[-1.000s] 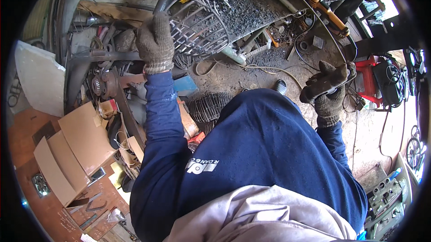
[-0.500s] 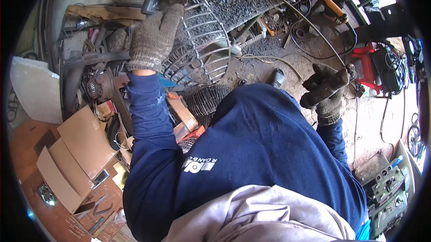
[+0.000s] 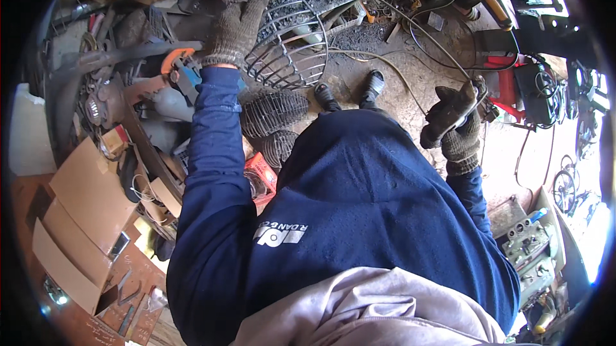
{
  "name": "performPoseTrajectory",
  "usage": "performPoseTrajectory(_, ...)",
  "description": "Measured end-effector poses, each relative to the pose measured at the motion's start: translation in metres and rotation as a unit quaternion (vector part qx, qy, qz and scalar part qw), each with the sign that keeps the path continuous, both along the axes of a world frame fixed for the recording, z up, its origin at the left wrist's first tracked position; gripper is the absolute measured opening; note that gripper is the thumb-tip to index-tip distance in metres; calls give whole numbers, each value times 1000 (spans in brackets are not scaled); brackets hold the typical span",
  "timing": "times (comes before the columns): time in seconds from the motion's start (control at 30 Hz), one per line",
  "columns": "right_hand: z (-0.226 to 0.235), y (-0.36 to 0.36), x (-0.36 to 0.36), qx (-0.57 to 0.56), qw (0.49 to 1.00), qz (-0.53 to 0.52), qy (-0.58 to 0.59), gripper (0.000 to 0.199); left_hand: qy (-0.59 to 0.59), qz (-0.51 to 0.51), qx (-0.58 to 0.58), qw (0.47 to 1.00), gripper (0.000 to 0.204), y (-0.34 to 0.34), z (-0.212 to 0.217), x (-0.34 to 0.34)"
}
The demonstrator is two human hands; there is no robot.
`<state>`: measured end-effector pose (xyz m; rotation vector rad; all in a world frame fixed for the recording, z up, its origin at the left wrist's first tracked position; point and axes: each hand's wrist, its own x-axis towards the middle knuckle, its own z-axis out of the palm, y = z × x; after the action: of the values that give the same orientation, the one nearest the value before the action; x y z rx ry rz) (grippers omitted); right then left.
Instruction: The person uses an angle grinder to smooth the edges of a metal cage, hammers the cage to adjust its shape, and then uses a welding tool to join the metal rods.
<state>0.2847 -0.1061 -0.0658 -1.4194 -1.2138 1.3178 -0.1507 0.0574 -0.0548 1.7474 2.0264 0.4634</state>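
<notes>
A person in a dark blue sweatshirt leans over a cluttered workshop floor, both hands in knitted work gloves. The left hand (image 3: 236, 28) reaches forward with its fingers spread flat, released, resting against the rim of a round wire basket (image 3: 289, 44) that stands tilted on the dirt floor just ahead of the person's 2 black shoes (image 3: 350, 89). The right hand (image 3: 457, 123), held out to the side and well apart from the basket, has its fingers clenched around a dark tool (image 3: 475, 99) with a metal part. Flattened cardboard boxes (image 3: 83, 218) lie at the lower left, and a red machine (image 3: 513, 83) stands at the right.
</notes>
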Motion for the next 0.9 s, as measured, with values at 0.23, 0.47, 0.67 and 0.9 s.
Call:
performPoseTrajectory(0.23, 46, 22, -3, -54, 997, -4, -58, 75, -21, 8, -14, 1000, 62, -1, -2, -1)
performPoseTrajectory(0.47, 101, 36, -24, -15, 995, -12, -100, 65, 30, -69, 25, 997, 67, 11, -42, -21)
performPoseTrajectory(0.67, 110, 48, -23, -36, 890, 94, -444, 46, -30, -26, 57, 998, 70, 7, -16, -5)
performPoseTrajectory(0.9, 91, 37, -23, 22, 945, 27, -324, 33, -85, -58, 85, 991, 62, 16, -45, -8)
